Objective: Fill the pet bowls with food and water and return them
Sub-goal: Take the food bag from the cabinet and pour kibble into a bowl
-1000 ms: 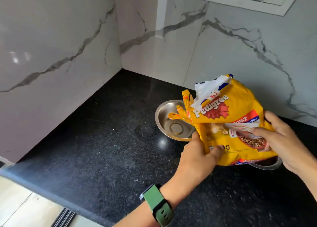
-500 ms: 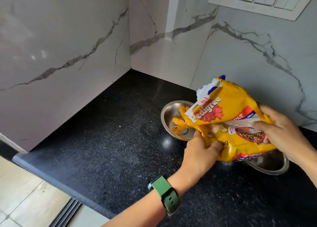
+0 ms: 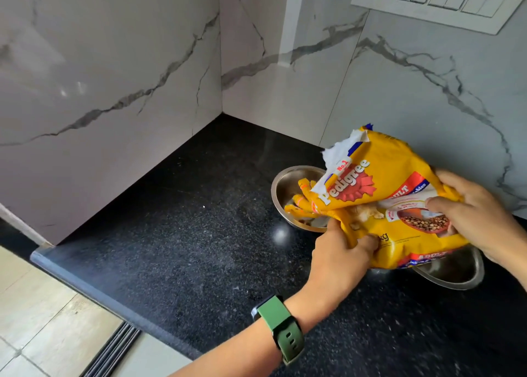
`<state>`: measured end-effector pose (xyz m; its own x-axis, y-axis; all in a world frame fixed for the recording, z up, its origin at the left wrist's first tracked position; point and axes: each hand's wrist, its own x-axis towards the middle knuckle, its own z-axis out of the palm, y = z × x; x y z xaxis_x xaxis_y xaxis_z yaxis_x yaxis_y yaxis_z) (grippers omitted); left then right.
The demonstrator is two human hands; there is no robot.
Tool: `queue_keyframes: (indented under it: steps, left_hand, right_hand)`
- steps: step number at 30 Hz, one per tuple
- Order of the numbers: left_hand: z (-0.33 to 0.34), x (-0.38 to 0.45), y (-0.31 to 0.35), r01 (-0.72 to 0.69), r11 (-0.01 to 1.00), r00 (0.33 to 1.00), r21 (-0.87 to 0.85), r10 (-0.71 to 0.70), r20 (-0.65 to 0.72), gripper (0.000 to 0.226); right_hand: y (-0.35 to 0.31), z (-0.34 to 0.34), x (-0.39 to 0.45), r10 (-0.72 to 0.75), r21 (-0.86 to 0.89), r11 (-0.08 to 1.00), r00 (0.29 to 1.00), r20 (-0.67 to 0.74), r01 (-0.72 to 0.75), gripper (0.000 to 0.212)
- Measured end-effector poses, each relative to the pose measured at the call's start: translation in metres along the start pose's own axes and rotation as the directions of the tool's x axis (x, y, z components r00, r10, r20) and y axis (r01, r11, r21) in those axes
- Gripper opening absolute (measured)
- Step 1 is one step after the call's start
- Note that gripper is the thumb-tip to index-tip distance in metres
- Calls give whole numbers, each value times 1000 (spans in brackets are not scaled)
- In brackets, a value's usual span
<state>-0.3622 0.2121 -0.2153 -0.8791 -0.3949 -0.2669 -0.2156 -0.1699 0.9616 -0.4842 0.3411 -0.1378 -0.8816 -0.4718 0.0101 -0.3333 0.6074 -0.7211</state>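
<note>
A yellow Pedigree food bag lies tilted, its torn open mouth pointing left and down over a steel bowl. My left hand grips the bag's lower front edge. My right hand holds the bag's rear end, fingers curled over it. The bowl's inside is mostly hidden by the bag's mouth; a few pale bits show at its bottom. A second steel bowl sits to the right, partly under the bag.
The bowls stand on a black speckled counter in a corner of marble walls. A switch panel is on the back wall. The counter's front edge drops to a tiled floor at lower left.
The bag has tipped lower, its mouth now down inside the left bowl. Both hands keep their hold. The camera has shifted left.
</note>
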Motion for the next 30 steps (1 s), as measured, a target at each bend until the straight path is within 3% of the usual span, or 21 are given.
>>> queue_keyframes:
  steps: [5, 9, 15, 23, 27, 30]
  left_hand:
    - [3, -1, 4, -66, 997, 998, 35, 66, -10, 73]
    - [1, -3, 6, -185, 976, 982, 113, 189, -24, 57]
    - [-1, 4, -3, -84, 993, 996, 87, 83, 6, 69]
    - [-3, -1, 2, -210, 968, 977, 137, 214, -20, 55]
    - [-2, 4, -2, -96, 994, 995, 56, 96, -6, 65]
    - [-1, 5, -5, -96, 994, 995, 57, 96, 2, 71]
  right_hand:
    - [-2, -5, -6, 20, 22, 1000, 999, -36, -19, 64]
    - [-3, -7, -10, -6, 64, 998, 998, -68, 10, 59]
    - [-4, -3, -9, 2, 22, 1000, 999, -34, -1, 68]
    - [-9, -5, -13, -24, 64, 997, 996, -85, 30, 61]
    - [-10, -3, -8, 6, 37, 999, 999, -43, -5, 54]
    - [-9, -3, -6, 18, 41, 999, 997, -73, -15, 58]
